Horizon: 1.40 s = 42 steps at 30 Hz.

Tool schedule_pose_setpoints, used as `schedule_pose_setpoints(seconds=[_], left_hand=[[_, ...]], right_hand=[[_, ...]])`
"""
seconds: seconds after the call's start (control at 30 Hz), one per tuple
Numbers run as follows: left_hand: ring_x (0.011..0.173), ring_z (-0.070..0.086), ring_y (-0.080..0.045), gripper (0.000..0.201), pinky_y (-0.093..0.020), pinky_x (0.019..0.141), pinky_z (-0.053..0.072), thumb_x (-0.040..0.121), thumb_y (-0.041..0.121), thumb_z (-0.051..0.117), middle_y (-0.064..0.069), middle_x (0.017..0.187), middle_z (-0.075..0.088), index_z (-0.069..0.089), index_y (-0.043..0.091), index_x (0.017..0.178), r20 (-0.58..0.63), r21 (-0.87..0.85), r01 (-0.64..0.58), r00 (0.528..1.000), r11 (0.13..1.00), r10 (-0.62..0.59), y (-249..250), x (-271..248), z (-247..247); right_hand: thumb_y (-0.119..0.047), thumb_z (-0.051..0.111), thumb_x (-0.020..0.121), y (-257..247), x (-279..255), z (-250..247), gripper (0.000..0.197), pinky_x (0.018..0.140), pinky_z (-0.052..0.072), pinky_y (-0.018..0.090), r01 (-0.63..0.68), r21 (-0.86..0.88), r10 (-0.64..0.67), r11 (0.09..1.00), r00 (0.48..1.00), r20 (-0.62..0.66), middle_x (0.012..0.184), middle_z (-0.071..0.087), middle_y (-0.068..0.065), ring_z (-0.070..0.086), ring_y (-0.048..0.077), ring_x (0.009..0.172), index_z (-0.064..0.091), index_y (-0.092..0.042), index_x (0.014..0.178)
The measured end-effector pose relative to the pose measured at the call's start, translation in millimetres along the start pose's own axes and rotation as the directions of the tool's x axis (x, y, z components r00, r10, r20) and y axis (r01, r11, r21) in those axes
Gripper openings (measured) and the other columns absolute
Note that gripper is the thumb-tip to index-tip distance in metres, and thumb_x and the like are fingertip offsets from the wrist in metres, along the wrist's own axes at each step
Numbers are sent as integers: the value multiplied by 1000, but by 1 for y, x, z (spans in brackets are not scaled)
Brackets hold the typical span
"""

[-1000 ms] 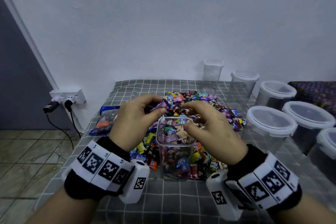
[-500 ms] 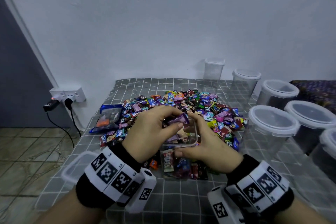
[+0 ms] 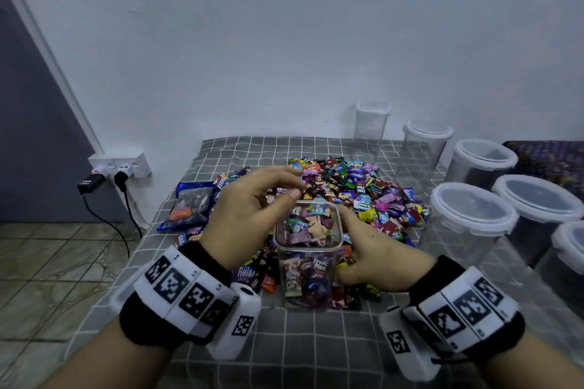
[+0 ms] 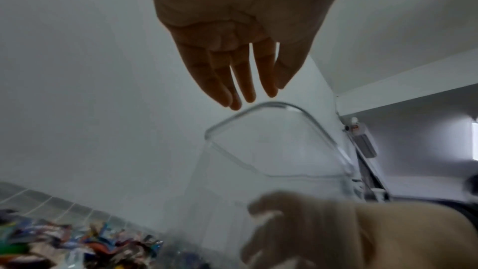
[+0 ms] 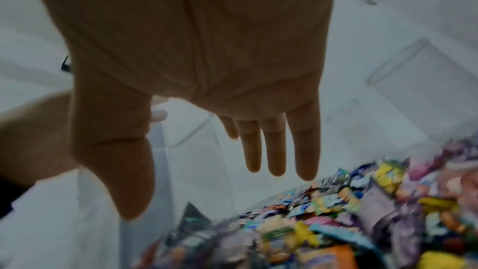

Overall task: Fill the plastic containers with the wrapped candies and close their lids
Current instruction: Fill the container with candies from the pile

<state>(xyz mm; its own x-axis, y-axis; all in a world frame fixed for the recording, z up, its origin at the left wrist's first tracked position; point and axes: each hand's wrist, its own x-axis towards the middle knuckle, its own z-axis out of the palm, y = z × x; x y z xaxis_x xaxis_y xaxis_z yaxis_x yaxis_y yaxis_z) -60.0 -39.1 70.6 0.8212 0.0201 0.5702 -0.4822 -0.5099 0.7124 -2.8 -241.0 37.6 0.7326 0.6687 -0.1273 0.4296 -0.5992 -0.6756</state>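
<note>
Dropped purple candy since half a second ago: left hand [image 3: 252, 215] now empty, fingers loose above square container [image 3: 308, 249] rim. Right hand [image 3: 376, 256] flat against container's right wall, fingers straight. Container nearly full, upright on checked cloth [image 3: 316, 341]. Candy pile [image 3: 363, 193] behind; lidded containers [image 3: 474, 215] right.

My hands: two, left hand [image 3: 252, 215], right hand [image 3: 376, 257]. Open square container [image 3: 308, 249] before me: one, nearly full of candies. Lidded clear containers along right side: six, namely one tall square container [image 3: 371, 123], five round containers [image 3: 472, 221]. Loose candy pile [image 3: 363, 193]: one, pieces too many to count. Blue candy bag [image 3: 189, 204]: one. Wall socket strip [image 3: 121, 164]: one, two plugs [image 3: 121, 178] in it. Wrist bands with markers [image 3: 177, 289]: two.
</note>
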Motion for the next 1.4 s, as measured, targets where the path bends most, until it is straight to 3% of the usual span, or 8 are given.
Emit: schedule_pose_setpoints(seconds=[0.1, 0.17, 0.27, 0.43, 0.6, 0.97, 1.13, 1.4], left_hand=[[98, 61, -5, 15, -42, 87, 52, 83, 26, 62, 17, 101, 66, 66, 39, 86, -60, 78, 159, 986, 984, -155, -16, 6, -14], [101, 56, -7, 21, -36, 93, 47, 86, 25, 61, 16, 112, 61, 61, 40, 101, 52, 346, 241, 960, 907, -275, -25, 7, -21], [122, 45, -8, 49, -31, 99, 42, 88, 33, 60, 13, 145, 36, 42, 34, 134, 302, 737, 82, 849, 671, -435, -38, 0, -20], [141, 23, -21, 98, -41, 103, 41, 75, 49, 71, 2, 158, 7, 8, 33, 149, 385, 881, -40, 642, 472, -663, -63, -14, -3], [141, 17, -34, 120, -50, 102, 41, 66, 48, 79, -1, 158, -3, -8, 40, 148, 415, 899, -119, 541, 422, -731, -85, -13, 14], [104, 60, -27, 34, -40, 86, 51, 90, 35, 53, -4, 118, 60, 58, 23, 121, 444, 871, -157, 655, 465, -611, -86, -5, 26], [92, 61, -29, 19, -31, 71, 46, 92, 21, 47, -9, 97, 65, 61, 11, 98, 435, 858, -138, 707, 495, -557, -84, -3, 28], [93, 60, -31, 17, -32, 70, 43, 94, 19, 43, -11, 95, 64, 57, 12, 89, 410, 845, -107, 757, 524, -508, -69, -2, 23]], right_hand=[[-34, 73, 73, 10, 5, 2, 102, 108, 34, 38, -66, -354, 73, 933, 997, 9, 148, 28, 0, 30, 18, 133, 7, -24, 150], [-40, 72, 74, 13, 6, 6, 101, 108, 34, 38, -96, -489, 127, 867, 991, 30, 149, 24, 1, 27, 20, 134, 6, -22, 150], [-46, 74, 72, 18, 12, 14, 108, 108, 34, 39, -101, -568, 172, 817, 982, 73, 152, 19, 2, 24, 23, 137, 3, -23, 150], [-47, 77, 67, 25, 27, 23, 118, 108, 35, 46, -124, -634, 264, 763, 956, 131, 156, 9, 5, 21, 30, 139, -3, -26, 150], [-43, 76, 71, 25, 36, 26, 113, 109, 34, 45, -122, -661, 294, 740, 943, 155, 157, 8, 8, 24, 31, 139, -1, -25, 151], [-21, 51, 91, 29, 42, 27, 70, 96, 46, 37, -59, -605, 116, 794, 992, 56, 138, 39, 12, 51, 30, 119, 13, -35, 149], [-20, 48, 93, 29, 45, 28, 46, 91, 49, 34, -58, -589, 71, 806, 998, -2, 122, 51, 9, 56, 27, 109, 40, -27, 138], [-21, 47, 94, 24, 44, 27, 30, 87, 49, 31, -51, -557, 34, 829, 999, -41, 116, 57, 10, 57, 25, 105, 51, -19, 123]])
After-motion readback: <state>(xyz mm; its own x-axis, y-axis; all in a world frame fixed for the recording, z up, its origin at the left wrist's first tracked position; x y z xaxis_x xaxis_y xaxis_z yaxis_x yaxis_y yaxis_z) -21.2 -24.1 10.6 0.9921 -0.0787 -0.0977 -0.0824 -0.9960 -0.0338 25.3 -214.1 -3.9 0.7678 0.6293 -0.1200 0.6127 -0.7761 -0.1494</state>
